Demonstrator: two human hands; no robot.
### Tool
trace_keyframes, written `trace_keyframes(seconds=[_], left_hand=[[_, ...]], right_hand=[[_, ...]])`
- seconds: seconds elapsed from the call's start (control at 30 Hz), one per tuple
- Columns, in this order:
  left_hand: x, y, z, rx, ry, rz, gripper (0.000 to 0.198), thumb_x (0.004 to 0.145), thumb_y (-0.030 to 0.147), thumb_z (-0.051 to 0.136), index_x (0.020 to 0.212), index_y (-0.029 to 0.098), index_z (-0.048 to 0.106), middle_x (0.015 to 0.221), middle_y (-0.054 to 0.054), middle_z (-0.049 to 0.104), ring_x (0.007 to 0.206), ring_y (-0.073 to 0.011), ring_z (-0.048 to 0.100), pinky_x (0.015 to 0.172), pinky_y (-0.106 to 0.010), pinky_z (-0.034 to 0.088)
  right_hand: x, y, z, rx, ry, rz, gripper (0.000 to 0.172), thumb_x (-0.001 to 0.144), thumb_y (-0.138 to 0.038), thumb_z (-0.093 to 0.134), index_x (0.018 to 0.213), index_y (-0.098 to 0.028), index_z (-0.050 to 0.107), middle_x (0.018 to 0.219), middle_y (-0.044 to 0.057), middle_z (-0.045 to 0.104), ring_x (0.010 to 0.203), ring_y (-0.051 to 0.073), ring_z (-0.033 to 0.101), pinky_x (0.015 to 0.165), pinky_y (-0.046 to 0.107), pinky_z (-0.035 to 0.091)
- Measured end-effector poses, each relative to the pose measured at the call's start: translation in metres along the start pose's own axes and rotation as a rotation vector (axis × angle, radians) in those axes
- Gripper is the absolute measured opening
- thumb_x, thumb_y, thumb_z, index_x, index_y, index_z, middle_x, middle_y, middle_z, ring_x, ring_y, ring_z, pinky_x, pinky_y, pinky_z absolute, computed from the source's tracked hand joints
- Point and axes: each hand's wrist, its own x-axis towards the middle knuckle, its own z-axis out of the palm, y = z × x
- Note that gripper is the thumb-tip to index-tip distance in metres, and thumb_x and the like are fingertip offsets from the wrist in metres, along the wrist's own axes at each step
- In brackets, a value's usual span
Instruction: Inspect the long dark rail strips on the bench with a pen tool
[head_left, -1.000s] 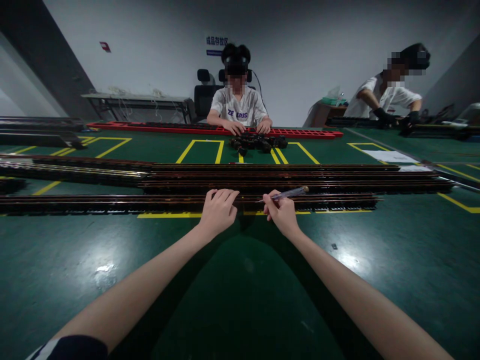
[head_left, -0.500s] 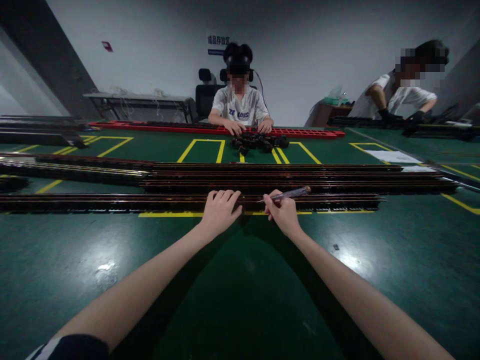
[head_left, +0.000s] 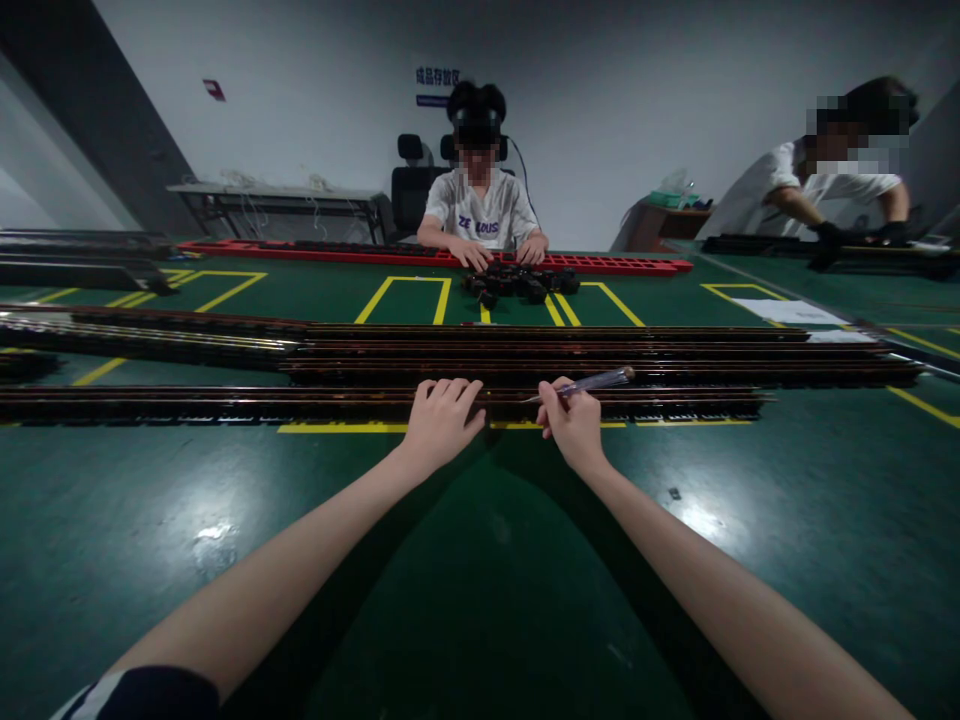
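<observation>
A long dark rail (head_left: 225, 405) with thin shiny edges lies crosswise in front of me on the green table (head_left: 495, 600). Over its middle rests my left hand (head_left: 441, 422), the fingers bent across the top and the thumb on the near side. To the right, my right hand (head_left: 576, 428) pinches a slim screwdriver (head_left: 606, 380) with a translucent handle. Its thin shaft points left above the rail, between my hands. Whether the tip touches the rail I cannot tell.
More dark rails (head_left: 570, 355) lie just beyond, bundled side by side. Farther back are a pile of black parts (head_left: 517, 284) and a long red frame (head_left: 630, 266), where a person sits (head_left: 480, 205). Another person (head_left: 817, 190) leans over dark rails at right. White paper (head_left: 787, 311) lies nearby.
My right hand and the screwdriver have shifted slightly right, away from my left hand. My left hand stays in place. The person at the right has moved a little to the right.
</observation>
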Motion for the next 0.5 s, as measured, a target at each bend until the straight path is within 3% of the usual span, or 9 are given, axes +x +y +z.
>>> trace_keyframes(seconds=[0.1, 0.27, 0.5], left_hand=[[-0.0002, -0.0004, 0.0004, -0.003, 0.001, 0.006, 0.041, 0.093, 0.034, 0.04, 0.125, 0.015, 0.057, 0.119, -0.013, 0.065, 0.108, -0.0279, 0.059, 0.095, -0.048, 0.039], [0.0001, -0.0003, 0.0003, 0.011, -0.007, -0.003, 0.041, 0.094, 0.035, 0.04, 0.124, 0.013, 0.057, 0.119, -0.013, 0.065, 0.107, -0.0274, 0.059, 0.096, -0.047, 0.039], [0.0016, 0.0013, -0.0002, 0.049, -0.011, -0.028, 0.04, 0.093, 0.04, 0.045, 0.12, 0.014, 0.058, 0.114, -0.012, 0.067, 0.104, -0.0277, 0.06, 0.091, -0.045, 0.041]], right_hand=[[-0.0004, 0.0, -0.0005, 0.002, 0.042, 0.011, 0.044, 0.084, -0.059, 0.05, 0.062, -0.021, 0.047, 0.047, -0.001, 0.057, 0.032, 0.009, 0.049, 0.032, 0.019, 0.036], [0.0004, 0.0022, -0.0003, 0.05, -0.037, 0.028, 0.045, 0.082, -0.061, 0.051, 0.062, -0.021, 0.047, 0.048, -0.001, 0.056, 0.033, 0.01, 0.05, 0.034, 0.021, 0.038], [0.0007, 0.0026, -0.0004, 0.042, -0.045, 0.038, 0.046, 0.083, -0.061, 0.051, 0.063, -0.02, 0.047, 0.047, -0.002, 0.055, 0.033, 0.009, 0.049, 0.034, 0.02, 0.037]])
